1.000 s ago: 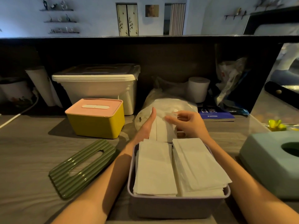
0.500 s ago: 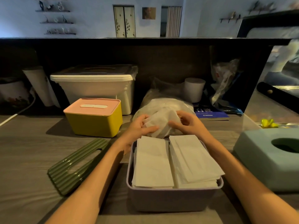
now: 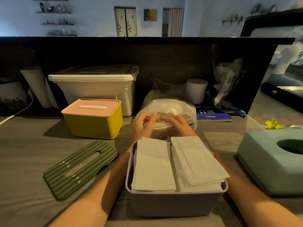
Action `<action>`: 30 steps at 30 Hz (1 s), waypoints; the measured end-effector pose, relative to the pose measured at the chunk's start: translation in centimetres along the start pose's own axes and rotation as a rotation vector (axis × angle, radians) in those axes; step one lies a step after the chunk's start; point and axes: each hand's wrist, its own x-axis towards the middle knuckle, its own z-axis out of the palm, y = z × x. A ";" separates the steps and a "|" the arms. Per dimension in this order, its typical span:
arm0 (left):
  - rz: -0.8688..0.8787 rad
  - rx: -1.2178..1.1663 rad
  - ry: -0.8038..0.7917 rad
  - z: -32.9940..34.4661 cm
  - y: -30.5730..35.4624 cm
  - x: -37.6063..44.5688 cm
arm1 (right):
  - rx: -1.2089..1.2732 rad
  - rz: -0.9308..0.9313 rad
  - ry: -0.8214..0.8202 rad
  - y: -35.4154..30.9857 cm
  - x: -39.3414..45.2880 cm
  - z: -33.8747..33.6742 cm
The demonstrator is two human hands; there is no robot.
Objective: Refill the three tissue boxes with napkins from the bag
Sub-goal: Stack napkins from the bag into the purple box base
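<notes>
- Wood-grain surface carrying everything, dark back panel behind.
- White lidded bin at the back, left of centre.
- Pale teal box at the right edge, round opening on top.
- Grey open box nearest the camera, between both forearms, holding two side-by-side stacks of white napkins up to the rim.
- Yellow box with closed pink lid, just in front of the bin.
- Clear bag of napkins just behind the grey box.
- Green ribbed lid lying flat to the left of the grey box, apart from it.
- Paper roll upright behind the bag; blue booklet to the right of it.
- Left hand and right hand at the bag's mouth, fingertips meeting on the napkins inside; fingers curled, apparently pinching them, grip partly blurred.
</notes>
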 end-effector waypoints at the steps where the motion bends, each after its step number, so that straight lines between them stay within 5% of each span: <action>1: 0.004 0.002 0.018 0.1 -0.2 0.1 | -0.001 0.019 0.004 0.0 -0.2 0.1; 5: -0.002 -0.009 0.069 0.2 -0.6 0.4 | 0.101 -0.026 0.118 -0.1 -0.1 0.3; 18: -0.001 0.007 0.117 0.4 -0.2 0.5 | 0.450 -0.027 0.078 -0.3 -0.1 1.2; 25: 0.121 0.392 -0.313 -2.2 1.8 0.3 | 0.398 0.047 0.169 0.6 -0.4 -0.6; 30: 0.116 0.352 -0.313 -3.8 1.3 0.2 | 0.175 0.062 0.047 0.9 -0.7 -2.6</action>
